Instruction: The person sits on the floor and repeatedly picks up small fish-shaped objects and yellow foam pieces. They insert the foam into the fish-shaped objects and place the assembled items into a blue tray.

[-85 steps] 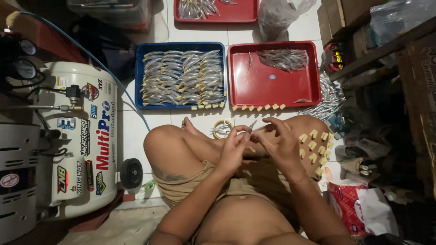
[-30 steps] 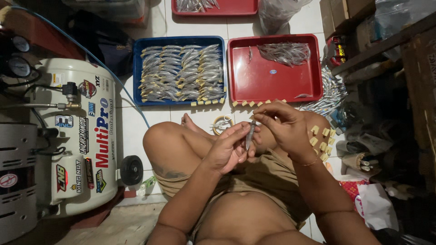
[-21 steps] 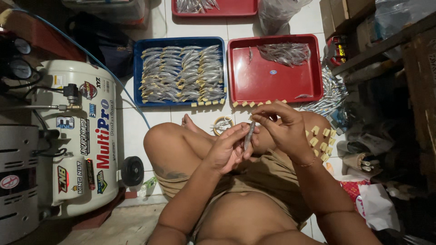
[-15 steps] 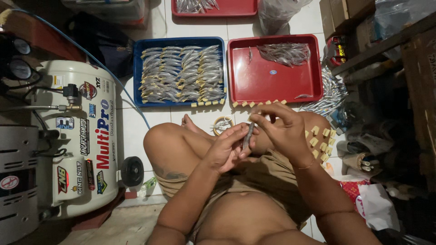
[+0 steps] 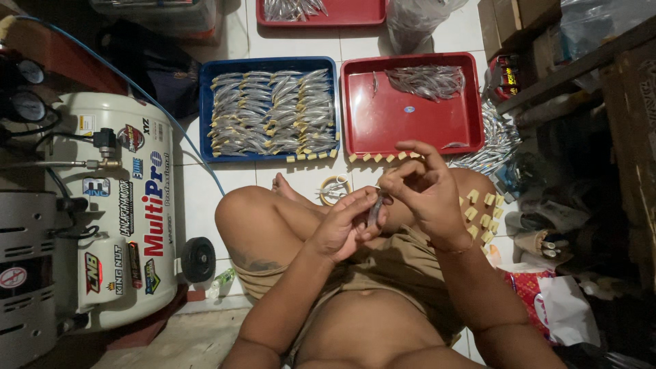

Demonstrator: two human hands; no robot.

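I sit cross-legged on a tiled floor. My left hand [image 5: 345, 225] and my right hand [image 5: 420, 188] meet above my lap, both gripping a small silvery fish-shaped piece [image 5: 375, 208] held upright between the fingers. A blue tray [image 5: 205, 109] in front of my knees is filled with rows of several similar silvery pieces with yellow tags. Beside it, a red tray [image 5: 410, 119] holds a small heap of silver pieces at its far edge. Small yellow blocks [image 5: 482, 212] lie on my right knee, and more sit in a row along the trays' near edges.
A white air compressor tank [image 5: 113, 205] with gauges and a blue hose stands at my left. A tape roll [image 5: 335, 190] lies on the floor by my foot. Another red tray [image 5: 321, 12] sits farther back. Boxes, bags and wooden shelving crowd the right side.
My hands first worked close together low over my lap. They have since risen slightly, and now hold the silvery piece upright between them. In the last second little has shifted.
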